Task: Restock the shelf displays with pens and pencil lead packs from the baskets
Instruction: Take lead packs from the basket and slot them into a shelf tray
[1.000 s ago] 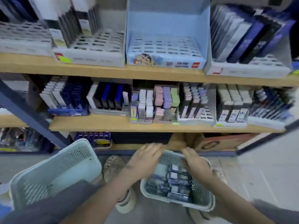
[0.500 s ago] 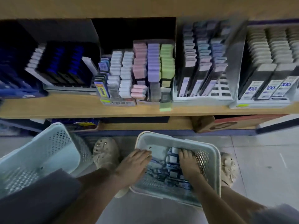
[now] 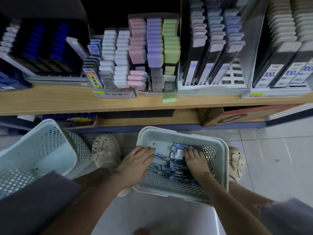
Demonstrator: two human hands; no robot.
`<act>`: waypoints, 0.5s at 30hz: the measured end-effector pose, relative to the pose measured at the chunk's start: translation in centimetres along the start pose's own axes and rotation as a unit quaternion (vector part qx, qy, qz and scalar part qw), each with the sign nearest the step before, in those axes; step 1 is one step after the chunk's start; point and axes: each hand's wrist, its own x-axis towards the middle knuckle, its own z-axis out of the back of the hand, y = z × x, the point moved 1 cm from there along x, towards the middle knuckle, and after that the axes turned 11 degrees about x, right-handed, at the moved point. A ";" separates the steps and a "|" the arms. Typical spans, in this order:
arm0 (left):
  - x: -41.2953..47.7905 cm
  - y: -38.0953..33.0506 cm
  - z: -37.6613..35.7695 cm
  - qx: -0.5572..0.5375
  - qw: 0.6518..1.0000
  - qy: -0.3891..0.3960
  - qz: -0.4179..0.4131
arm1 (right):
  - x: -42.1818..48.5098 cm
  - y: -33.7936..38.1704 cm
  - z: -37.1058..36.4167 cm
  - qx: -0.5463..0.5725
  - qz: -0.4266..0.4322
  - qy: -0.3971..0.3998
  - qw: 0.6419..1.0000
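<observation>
The wooden shelf [image 3: 50,100] ran across the upper half of the frame, its display trays [image 3: 211,85] crowded with boxed stock. A pale green basket [image 3: 33,150] stood at lower left. A second basket [image 3: 223,167] sat at lower centre, between the person's shoes [image 3: 106,150]. The left hand [image 3: 135,165] lay flat, fingers straight, on the lead packs [image 3: 174,167] heaped inside it. The right hand [image 3: 196,160] pressed among them; whether it gripped any, I couldn't tell.

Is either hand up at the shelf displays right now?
No, the left hand and right hand are both down in the basket, on the packs.
</observation>
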 end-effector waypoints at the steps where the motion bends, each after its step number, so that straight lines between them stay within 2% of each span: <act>1: 0.0 0.0 0.1 -0.001 1.000 0.003 0.001 | -0.1 0.0 -0.3 0.004 0.015 -0.015 1.000; 10: -0.2 0.1 0.0 -0.004 1.000 -0.005 -0.006 | 0.1 0.7 -1.1 0.016 0.103 -0.062 0.993; 15: -0.2 0.2 0.1 -0.013 0.999 -0.036 -0.009 | 0.7 1.2 -0.2 0.037 0.060 -0.028 0.997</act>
